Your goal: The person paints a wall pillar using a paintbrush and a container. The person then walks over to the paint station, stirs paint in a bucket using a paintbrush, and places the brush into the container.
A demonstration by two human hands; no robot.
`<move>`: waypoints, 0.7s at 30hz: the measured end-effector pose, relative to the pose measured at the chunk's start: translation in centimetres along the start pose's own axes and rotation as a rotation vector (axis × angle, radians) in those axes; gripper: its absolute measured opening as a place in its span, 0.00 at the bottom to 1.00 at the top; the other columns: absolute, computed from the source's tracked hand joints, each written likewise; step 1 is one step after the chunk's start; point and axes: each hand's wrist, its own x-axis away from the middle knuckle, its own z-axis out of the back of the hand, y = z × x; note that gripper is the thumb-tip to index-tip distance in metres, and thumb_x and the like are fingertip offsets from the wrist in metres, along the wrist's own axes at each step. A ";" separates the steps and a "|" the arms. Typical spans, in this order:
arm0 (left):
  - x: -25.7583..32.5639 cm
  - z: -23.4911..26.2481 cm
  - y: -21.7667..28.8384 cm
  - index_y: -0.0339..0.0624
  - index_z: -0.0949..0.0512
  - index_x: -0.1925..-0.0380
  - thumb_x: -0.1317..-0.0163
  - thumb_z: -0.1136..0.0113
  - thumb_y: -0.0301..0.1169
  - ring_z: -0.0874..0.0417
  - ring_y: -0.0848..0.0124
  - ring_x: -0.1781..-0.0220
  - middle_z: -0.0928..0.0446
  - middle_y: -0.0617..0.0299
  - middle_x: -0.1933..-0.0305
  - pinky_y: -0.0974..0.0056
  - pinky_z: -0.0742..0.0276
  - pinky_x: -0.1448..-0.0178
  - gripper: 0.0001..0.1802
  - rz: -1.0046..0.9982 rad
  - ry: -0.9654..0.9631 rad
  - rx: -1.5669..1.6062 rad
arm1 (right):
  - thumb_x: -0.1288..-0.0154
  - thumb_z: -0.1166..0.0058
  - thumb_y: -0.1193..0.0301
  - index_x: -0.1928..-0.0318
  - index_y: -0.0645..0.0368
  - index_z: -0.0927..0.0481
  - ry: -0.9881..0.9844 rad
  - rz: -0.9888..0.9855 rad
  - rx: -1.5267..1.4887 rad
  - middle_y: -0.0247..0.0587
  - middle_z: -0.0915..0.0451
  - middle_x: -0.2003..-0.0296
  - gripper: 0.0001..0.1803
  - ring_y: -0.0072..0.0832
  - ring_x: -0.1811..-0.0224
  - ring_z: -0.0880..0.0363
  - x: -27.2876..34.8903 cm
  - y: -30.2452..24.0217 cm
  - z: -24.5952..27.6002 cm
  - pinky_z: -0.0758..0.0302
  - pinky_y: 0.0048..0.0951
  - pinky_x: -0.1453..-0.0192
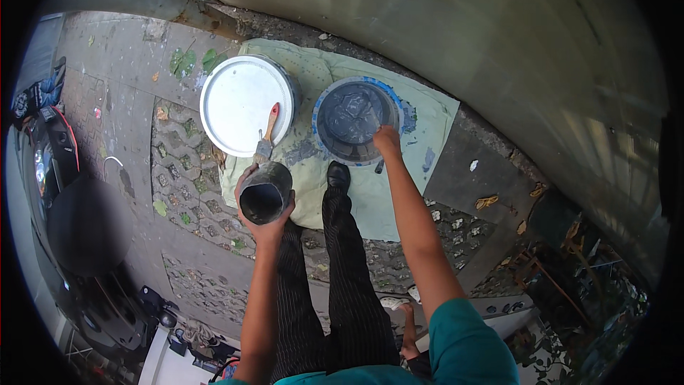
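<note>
My left hand is wrapped round a dark grey cylindrical pot, tilted so its dark hollow end faces me. Just beyond the pot, a paintbrush with a red-tipped wooden handle rests on the white lid of a large bucket. My right hand is closed at the near right side of a blue-rimmed bucket. Glossy grey paint lies inside it. What my right fingers grip is too hidden to name. A small dark piece shows below that hand, beside the bucket.
A pale green, paint-spotted sheet lies under both buckets, with my black shoe on it. A metal wall rises beyond. Plants stand at the right, a parked motorbike at the left. Another person's leg shows behind me.
</note>
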 end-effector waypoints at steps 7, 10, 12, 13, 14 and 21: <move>0.3 -0.6 0.0 0.35 0.34 0.42 0.68 0.22 0.28 0.27 0.60 0.40 0.29 0.51 0.42 0.55 0.34 0.33 0.48 -0.009 0.004 0.004 | 0.39 0.52 0.71 0.52 0.65 0.21 -0.072 -0.111 0.192 0.58 0.21 0.51 0.16 0.49 0.45 0.22 2.7 3.0 -0.8 0.24 0.43 0.45; 0.5 -1.6 0.0 0.35 0.34 0.42 0.68 0.23 0.27 0.27 0.60 0.40 0.29 0.52 0.42 0.56 0.35 0.33 0.47 0.003 -0.035 0.022 | 0.43 0.48 0.72 0.53 0.65 0.20 -0.135 -0.063 0.161 0.59 0.20 0.52 0.17 0.48 0.47 0.21 3.0 3.2 -3.5 0.23 0.42 0.47; 0.7 -2.1 0.0 0.35 0.34 0.42 0.67 0.24 0.26 0.28 0.61 0.40 0.30 0.53 0.42 0.56 0.35 0.34 0.46 0.032 -0.058 0.031 | 0.43 0.49 0.70 0.54 0.63 0.19 -0.216 0.003 0.074 0.57 0.20 0.53 0.16 0.47 0.48 0.20 2.6 2.7 -5.3 0.23 0.41 0.46; 0.9 -2.2 0.0 0.35 0.34 0.41 0.66 0.24 0.25 0.28 0.61 0.40 0.30 0.54 0.42 0.57 0.34 0.34 0.46 0.051 -0.069 0.000 | 0.42 0.50 0.69 0.55 0.61 0.18 -0.282 0.024 0.022 0.55 0.20 0.52 0.16 0.46 0.47 0.21 2.2 2.4 -5.9 0.24 0.42 0.45; 1.2 -2.5 0.1 0.35 0.35 0.41 0.65 0.24 0.24 0.29 0.62 0.40 0.30 0.55 0.42 0.57 0.34 0.34 0.46 0.027 -0.079 -0.024 | 0.43 0.50 0.69 0.56 0.61 0.18 -0.286 0.010 -0.056 0.57 0.20 0.53 0.16 0.46 0.48 0.20 1.9 1.7 -6.6 0.24 0.41 0.45; 0.9 -2.4 0.0 0.30 0.30 0.44 0.54 0.26 0.23 0.24 0.63 0.45 0.26 0.51 0.42 0.61 0.28 0.38 0.35 -0.185 -0.155 -0.158 | 0.41 0.51 0.71 0.57 0.59 0.18 0.109 -0.022 -0.350 0.55 0.19 0.55 0.14 0.47 0.49 0.20 3.6 -0.3 -2.7 0.22 0.45 0.49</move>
